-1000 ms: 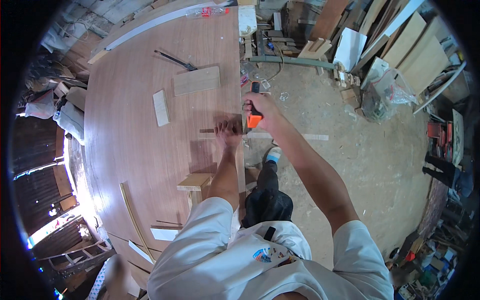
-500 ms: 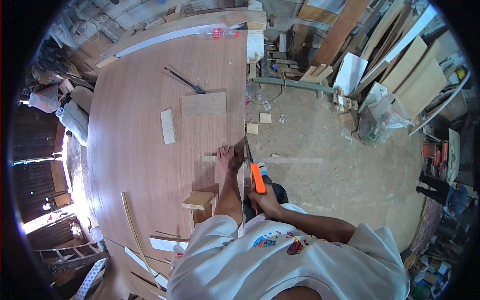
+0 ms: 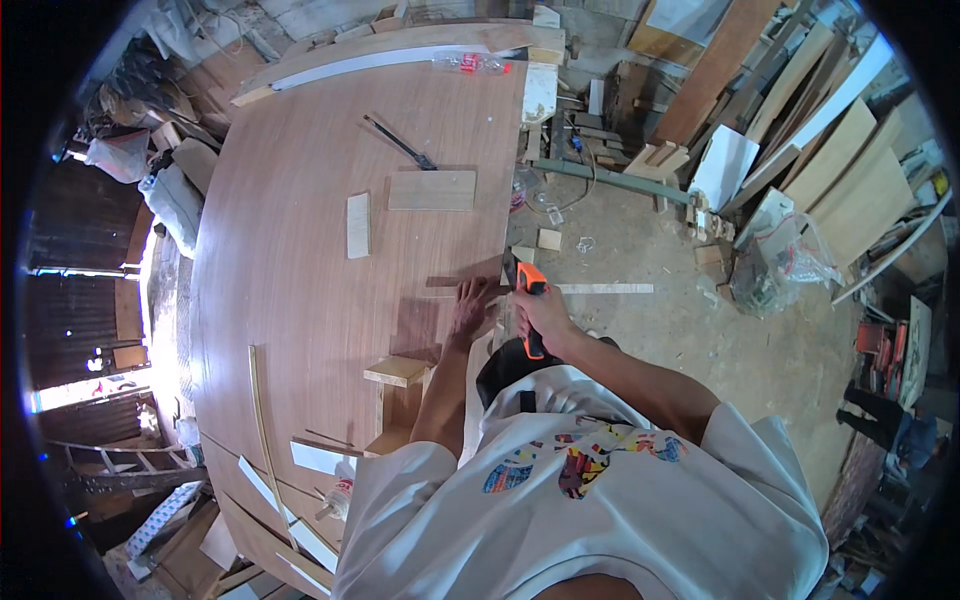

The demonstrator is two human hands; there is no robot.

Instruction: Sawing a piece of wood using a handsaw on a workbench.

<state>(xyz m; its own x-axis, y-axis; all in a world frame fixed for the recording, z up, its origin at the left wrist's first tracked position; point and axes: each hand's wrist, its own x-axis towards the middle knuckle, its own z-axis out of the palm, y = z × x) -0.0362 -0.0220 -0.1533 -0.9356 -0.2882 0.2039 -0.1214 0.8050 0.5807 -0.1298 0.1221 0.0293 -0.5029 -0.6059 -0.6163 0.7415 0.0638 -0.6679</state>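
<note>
Head view: slat (image 3: 607,288) apparently beneath left fingers (image 3: 479,288)

1. A hand could pass over the left part of the table (image 3: 285,225), between its left edge and the small pale block (image 3: 358,225).
2. Only a narrow gap parts that block from the wider board (image 3: 432,190); the black bar tool (image 3: 400,142) obstructs the far side.
3. Nearer, the wooden box (image 3: 398,372) blocks the way left of the left forearm.
4. At the right edge, the saw (image 3: 533,280) and right hand (image 3: 543,315) crowd the left hand (image 3: 475,305).
5. The wood strip (image 3: 605,288) juts rightward; beyond its tip there is passing room.
</note>
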